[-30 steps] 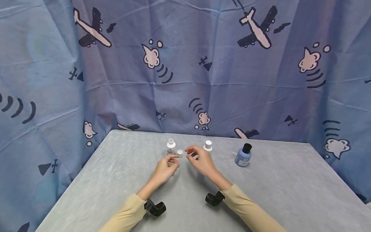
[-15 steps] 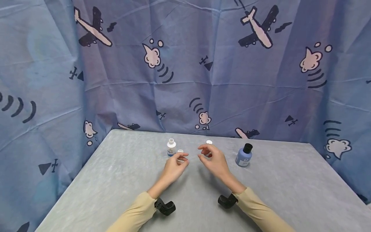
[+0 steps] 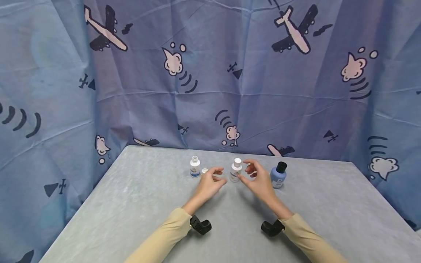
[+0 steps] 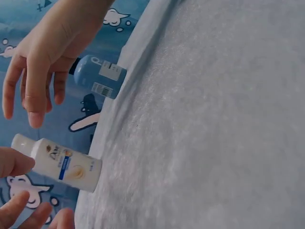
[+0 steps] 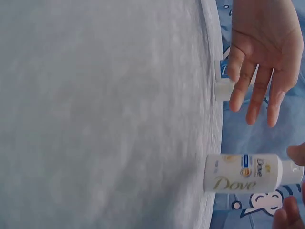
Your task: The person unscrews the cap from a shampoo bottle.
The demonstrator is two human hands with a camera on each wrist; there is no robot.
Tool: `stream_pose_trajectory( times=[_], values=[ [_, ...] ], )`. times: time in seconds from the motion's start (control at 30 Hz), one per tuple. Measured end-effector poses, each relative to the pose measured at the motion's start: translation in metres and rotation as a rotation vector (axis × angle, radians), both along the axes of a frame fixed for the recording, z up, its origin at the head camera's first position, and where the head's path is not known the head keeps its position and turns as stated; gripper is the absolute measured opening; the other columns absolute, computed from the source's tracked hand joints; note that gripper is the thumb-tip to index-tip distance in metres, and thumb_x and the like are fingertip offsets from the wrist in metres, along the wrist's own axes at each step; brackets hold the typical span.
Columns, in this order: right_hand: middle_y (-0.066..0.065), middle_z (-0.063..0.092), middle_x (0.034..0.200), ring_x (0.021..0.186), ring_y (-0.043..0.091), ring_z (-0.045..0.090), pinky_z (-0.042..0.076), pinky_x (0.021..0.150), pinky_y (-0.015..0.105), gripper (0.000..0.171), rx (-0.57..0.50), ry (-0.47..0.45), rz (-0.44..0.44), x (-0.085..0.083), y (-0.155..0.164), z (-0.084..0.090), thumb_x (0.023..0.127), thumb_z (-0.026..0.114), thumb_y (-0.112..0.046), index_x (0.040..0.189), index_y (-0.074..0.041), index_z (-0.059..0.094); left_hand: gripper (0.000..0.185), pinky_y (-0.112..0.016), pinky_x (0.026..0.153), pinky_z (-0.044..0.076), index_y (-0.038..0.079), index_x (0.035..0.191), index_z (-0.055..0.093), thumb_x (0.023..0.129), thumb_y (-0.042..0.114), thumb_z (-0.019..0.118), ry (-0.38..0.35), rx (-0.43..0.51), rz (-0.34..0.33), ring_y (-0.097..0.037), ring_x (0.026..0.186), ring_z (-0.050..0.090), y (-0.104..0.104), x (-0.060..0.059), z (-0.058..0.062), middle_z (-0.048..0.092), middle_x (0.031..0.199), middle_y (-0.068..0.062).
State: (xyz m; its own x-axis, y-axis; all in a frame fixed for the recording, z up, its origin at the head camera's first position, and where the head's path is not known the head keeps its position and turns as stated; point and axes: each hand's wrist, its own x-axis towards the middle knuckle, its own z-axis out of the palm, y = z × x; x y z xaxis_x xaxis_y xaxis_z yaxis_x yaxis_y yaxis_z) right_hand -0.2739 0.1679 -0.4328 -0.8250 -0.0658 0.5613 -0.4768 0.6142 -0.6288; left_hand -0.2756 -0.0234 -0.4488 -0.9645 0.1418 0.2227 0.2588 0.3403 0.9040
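Observation:
A white Dove bottle with a white cap [image 3: 235, 169] stands upright between the two hands. My left hand [image 3: 209, 184] hovers to its left with loosely bent fingers, holding nothing. On its other side is my right hand [image 3: 262, 183], thumb and fingers spread apart around a gap. The right thumb overlaps the bottle's lower edge in the head view; touch cannot be told. In the left wrist view the left thumb [image 4: 14, 162] crosses in front of the cap. Lettering on the Dove bottle [image 5: 243, 172] faces the right wrist camera.
A second white bottle [image 3: 195, 168], its neck uncapped, stands left of the hands. Beside it a loose white cap [image 3: 205, 170] is partly hidden by the left hand. A blue bottle with a black cap [image 3: 278, 176] stands right. A patterned curtain [image 3: 210, 73] hangs behind the grey table [image 3: 115, 204].
Both hands have moved right, away from the uncapped bottle and loose cap, to either side of the capped Dove bottle. The bottles stay where they were.

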Motion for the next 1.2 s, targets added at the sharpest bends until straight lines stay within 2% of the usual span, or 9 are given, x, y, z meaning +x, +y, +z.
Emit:
stream_pose_trajectory(
  times=[0.1,0.17,0.3,0.5,0.67,0.9,1.2],
  values=[
    [0.015,0.061,0.088,0.079,0.027,0.059,0.053,0.068,0.032,0.054,0.007,-0.043,-0.003,-0.002,0.006,0.001,0.072,0.082,-0.006,0.12,-0.003,0.056,0.049,-0.034,0.078,0.055,0.002,0.126,0.058,0.081,0.013,0.072,-0.015,-0.016,0.024,-0.032,0.098,0.066,0.008,-0.005,-0.001,0.064,0.119,-0.02],
    [0.017,0.062,0.091,0.081,0.027,0.06,0.053,0.069,0.031,0.055,-0.006,-0.063,-0.006,-0.004,0.011,0.003,0.073,0.081,-0.006,0.122,-0.003,0.055,0.054,-0.038,0.083,0.054,0.002,0.128,0.055,0.079,0.014,0.073,-0.03,0.006,0.038,-0.034,0.101,0.065,0.014,-0.008,-0.002,0.063,0.121,-0.02],
    [0.018,0.063,0.099,0.088,0.028,0.062,0.054,0.074,0.037,0.056,-0.051,-0.102,-0.033,-0.007,0.02,0.009,0.076,0.08,-0.007,0.125,-0.002,0.054,0.061,-0.045,0.088,0.053,0.001,0.131,0.051,0.077,0.015,0.076,-0.034,0.053,0.044,-0.038,0.106,0.063,0.026,-0.013,-0.002,0.061,0.124,-0.023],
    [0.021,0.058,0.115,0.099,0.034,0.061,0.053,0.083,0.046,0.065,-0.038,-0.251,0.025,-0.011,0.025,0.01,0.079,0.076,-0.007,0.135,-0.001,0.043,0.06,-0.041,0.089,0.052,0.002,0.128,0.053,0.074,0.012,0.078,-0.005,0.059,0.074,-0.035,0.104,0.064,0.034,-0.02,-0.006,0.064,0.12,-0.02],
    [0.026,0.054,0.122,0.103,0.037,0.059,0.053,0.085,0.046,0.074,-0.013,-0.37,0.059,-0.016,0.025,0.008,0.08,0.075,-0.005,0.14,0.0,0.033,0.058,-0.044,0.09,0.051,0.002,0.127,0.054,0.075,0.012,0.078,0.005,0.057,0.054,-0.034,0.103,0.064,0.036,-0.021,-0.011,0.067,0.116,-0.017],
    [0.028,0.052,0.124,0.105,0.039,0.057,0.052,0.087,0.046,0.072,-0.062,-0.423,0.134,-0.021,0.029,0.007,0.082,0.073,-0.004,0.141,0.003,0.033,0.057,-0.04,0.09,0.051,0.005,0.125,0.055,0.074,0.013,0.079,0.048,0.024,0.054,-0.032,0.102,0.064,0.041,-0.025,-0.014,0.067,0.116,-0.017],
    [0.029,0.049,0.128,0.109,0.04,0.056,0.052,0.084,0.038,0.068,-0.14,-0.499,0.167,-0.023,0.034,0.005,0.084,0.069,-0.003,0.141,0.002,0.032,0.054,-0.04,0.088,0.052,0.001,0.121,0.056,0.073,0.006,0.079,0.05,0.069,0.045,-0.031,0.098,0.065,0.045,-0.031,-0.013,0.066,0.111,-0.019]
  ],
)
